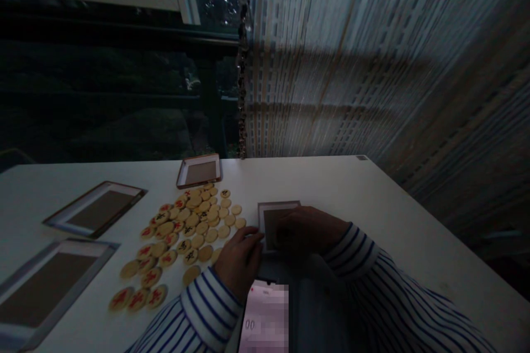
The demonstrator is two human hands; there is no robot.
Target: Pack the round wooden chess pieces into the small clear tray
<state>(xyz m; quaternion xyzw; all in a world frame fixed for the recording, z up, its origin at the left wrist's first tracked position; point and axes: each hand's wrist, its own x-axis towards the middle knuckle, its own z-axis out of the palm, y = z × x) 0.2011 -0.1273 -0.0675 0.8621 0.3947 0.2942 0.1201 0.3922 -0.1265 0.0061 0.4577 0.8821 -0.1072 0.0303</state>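
Observation:
A shallow rectangular tray with a pale rim and brown bottom lies in front of me. My left hand is at its near left edge, fingers curled together with the tips at the rim. Over the right part of the tray is my right hand, its fingers bent down and closed. Shadow hides its fingertips and anything between them. Left of the tray spreads a heap of round wooden Chinese chess pieces, some showing red or black characters, others plain side up. Several lie close to my left hand.
Similar shallow trays stand at the back, at the left and at the near left of the white table. A lit phone is below my hands. Behind the table hang a string curtain and a dark window.

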